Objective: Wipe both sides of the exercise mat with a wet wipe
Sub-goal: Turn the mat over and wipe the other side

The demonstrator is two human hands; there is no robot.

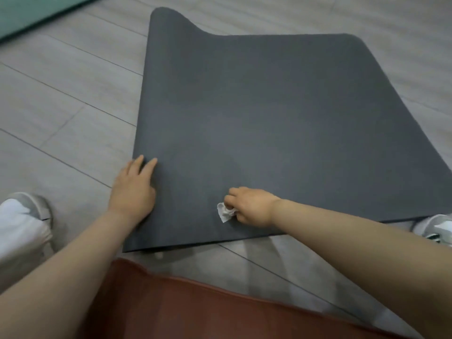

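Mat: our dark grey exercise mat (pixel 281 123) lies flat on the grey plank floor (pixel 61 106), its far end curling up slightly; all places below are given relative to it.
Left hand: our left hand (pixel 133 189) lies flat, fingers straight, pressing the mat's near left edge and holding nothing.
Right hand: our right hand (pixel 249 206) curls its fingers round a crumpled white wet wipe (pixel 226 211), pressed to the mat close to its near edge, a little left of centre.
Step in hand: we judge we are wiping the upper side, working at the near end.
Doing it well: we should keep the left palm anchoring the edge so the mat does not creep, sweep the wipe in overlapping strokes across the width, then work toward the far end.
Watch for: the wipe is bunched small; opening it out would cover more surface.
Surroundings: a shoe (pixel 437 228) sits just beyond the near right corner; a teal mat (pixel 29 13) lies well off the far left.
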